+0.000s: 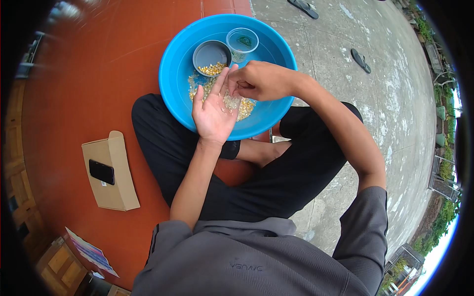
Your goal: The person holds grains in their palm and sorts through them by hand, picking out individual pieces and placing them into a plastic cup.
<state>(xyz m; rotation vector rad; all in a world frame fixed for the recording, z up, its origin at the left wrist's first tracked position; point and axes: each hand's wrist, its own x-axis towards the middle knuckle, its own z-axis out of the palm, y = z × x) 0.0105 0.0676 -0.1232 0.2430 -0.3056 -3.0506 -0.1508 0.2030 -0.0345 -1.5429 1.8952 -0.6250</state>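
My left hand (214,117) is held palm up over the blue basin (170,96), fingers stretched out. A small heap of pale broken grains (231,102) lies on its palm and fingers. Just above that palm, my right hand (256,80) has its fingertips pinched together; whatever they hold is hidden. Inside the basin, a grey bowl (198,53) contains yellow corn kernels (212,68). Beside it stands a clear plastic cup (242,40) with a green print. More mixed yellow and pale grains (245,109) are spread over the basin's bottom, partly covered by my hands.
The basin rests by my crossed legs (276,185). To the left, a black phone (101,171) lies on a cardboard box (121,182) on the red floor (113,84). Two dark flip-flops (303,8) (361,60) lie on the grey concrete (326,44).
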